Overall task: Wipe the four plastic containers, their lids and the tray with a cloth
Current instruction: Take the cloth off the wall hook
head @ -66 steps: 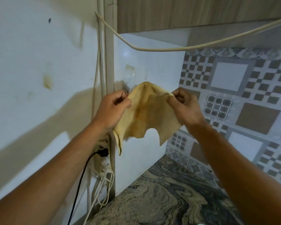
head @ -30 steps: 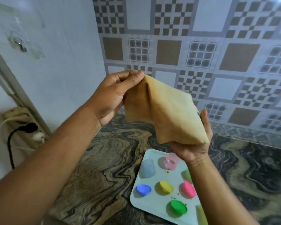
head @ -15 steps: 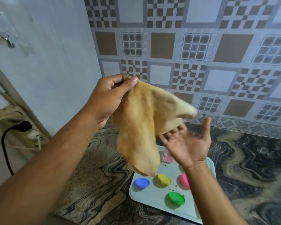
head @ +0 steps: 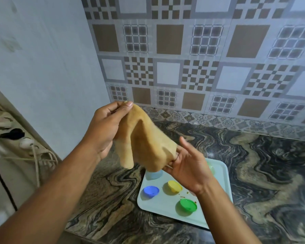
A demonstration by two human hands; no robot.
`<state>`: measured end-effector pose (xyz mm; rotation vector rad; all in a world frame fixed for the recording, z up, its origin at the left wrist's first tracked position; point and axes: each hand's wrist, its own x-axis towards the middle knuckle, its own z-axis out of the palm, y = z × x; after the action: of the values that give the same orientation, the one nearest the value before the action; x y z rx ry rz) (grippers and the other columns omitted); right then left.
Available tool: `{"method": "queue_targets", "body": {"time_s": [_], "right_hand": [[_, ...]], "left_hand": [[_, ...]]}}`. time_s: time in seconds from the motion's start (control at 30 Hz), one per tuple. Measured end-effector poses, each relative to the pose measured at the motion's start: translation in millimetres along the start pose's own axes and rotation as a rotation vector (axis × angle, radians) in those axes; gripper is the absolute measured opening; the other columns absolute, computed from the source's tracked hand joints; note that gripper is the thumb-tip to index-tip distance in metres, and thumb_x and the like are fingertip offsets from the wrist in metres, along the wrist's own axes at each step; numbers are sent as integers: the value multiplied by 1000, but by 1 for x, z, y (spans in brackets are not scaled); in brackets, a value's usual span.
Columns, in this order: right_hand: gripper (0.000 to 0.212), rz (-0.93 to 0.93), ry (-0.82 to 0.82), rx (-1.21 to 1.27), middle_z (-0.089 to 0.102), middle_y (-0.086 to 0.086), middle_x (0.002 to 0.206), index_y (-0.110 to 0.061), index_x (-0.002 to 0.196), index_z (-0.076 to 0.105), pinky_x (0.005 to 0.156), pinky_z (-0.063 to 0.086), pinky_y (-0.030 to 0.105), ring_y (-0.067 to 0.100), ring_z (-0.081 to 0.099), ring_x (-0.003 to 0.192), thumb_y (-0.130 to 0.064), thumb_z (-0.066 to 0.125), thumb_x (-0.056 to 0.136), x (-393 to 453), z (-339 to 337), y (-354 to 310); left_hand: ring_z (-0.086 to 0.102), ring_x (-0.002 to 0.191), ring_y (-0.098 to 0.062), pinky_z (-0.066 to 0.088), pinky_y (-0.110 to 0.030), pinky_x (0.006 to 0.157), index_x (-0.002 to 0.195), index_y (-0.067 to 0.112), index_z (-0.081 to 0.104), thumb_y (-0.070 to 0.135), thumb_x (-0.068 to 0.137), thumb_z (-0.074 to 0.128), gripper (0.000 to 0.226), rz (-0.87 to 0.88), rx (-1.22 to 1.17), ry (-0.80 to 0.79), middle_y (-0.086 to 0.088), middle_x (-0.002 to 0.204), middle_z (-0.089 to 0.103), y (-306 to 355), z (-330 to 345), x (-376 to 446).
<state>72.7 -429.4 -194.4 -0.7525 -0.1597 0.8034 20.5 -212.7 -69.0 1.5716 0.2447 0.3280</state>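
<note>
The left hand [head: 105, 128] is raised above the marbled surface [head: 264, 166], its thumb and fingers [head: 128, 104] pinched together on the top edge of a tan cloth [head: 144, 143], which hangs down from that pinch in loose folds. The right hand [head: 188, 167] is lower and to the right, palm turned up, its fingers [head: 173, 162] closed on the cloth's lower corner while the thumb stands free and points upward. The cloth stretches slackly between the two hands and is held clear of everything below it. Under the hands, a pale blue-green tray [head: 218, 208] lies flat on the surface, near its front edge. On the tray lie a blue lid [head: 151, 191], a yellow piece [head: 174, 186] that could be a lid or a small container, and a green lid [head: 188, 205], each well apart from the others. A pale blue container [head: 154, 174] stands at the tray's far left, partly hidden by the hanging cloth, and a pale green one [head: 211, 168] shows only as a sliver beyond the right hand. The right forearm covers the middle of the tray. A few dark crumbs [head: 182, 197] lie on the tray between the yellow piece and the green lid. Behind the surface rises a wall of patterned tiles [head: 201, 67], and at the far left a black plug [head: 14, 133] sits in a socket strip among pale cords.
</note>
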Motion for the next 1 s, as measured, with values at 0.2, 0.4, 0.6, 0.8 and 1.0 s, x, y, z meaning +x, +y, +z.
{"method": "queue_targets", "body": {"time_s": [0.2, 0.4, 0.6, 0.8, 1.0], "right_hand": [[59, -166, 233, -49, 79, 6, 96, -10, 135, 67, 88, 54, 38, 21, 73, 93, -6, 80, 77, -8, 16, -10], [65, -343, 310, -676, 66, -15, 62, -27, 133, 67, 66, 56, 24, 5, 64, 67, 7, 83, 79, -22, 21, -20], [23, -463, 504, -1389, 60, -7, 90, -38, 83, 75, 69, 42, 22, -1, 55, 76, -18, 87, 82, -28, 12, -35], [18, -549, 482, -1436, 67, -7, 120, -30, 80, 67, 92, 50, 27, 4, 63, 108, -17, 80, 83, -46, 10, -59], [16, -524, 352, -1128, 63, -16, 68, -12, 88, 64, 58, 42, 14, -3, 53, 61, -10, 79, 86, -51, 4, -60]], "left_hand": [[61, 67, -4, 47, -22, 63, 71, 25, 66, 30, 100, 68, 30, -17, -18, 103, 10, 69, 65, -15, -9, -4], [70, 83, -19, 52, -33, 77, 97, 27, 59, 21, 96, 74, 17, 7, 64, 120, 2, 80, 79, -26, -23, -1], [74, 98, -11, 58, -26, 88, 124, 32, 71, 19, 84, 85, 45, 147, 467, -197, 4, 102, 79, -21, -28, -3], [58, 99, -13, 49, -28, 85, 98, 29, 75, 38, 90, 79, 13, 377, 848, -162, 1, 105, 56, -35, -16, 8], [71, 80, -16, 59, -42, 75, 89, 25, 70, 34, 95, 76, 13, 341, 629, -169, 6, 83, 73, -39, 6, 10]]}}
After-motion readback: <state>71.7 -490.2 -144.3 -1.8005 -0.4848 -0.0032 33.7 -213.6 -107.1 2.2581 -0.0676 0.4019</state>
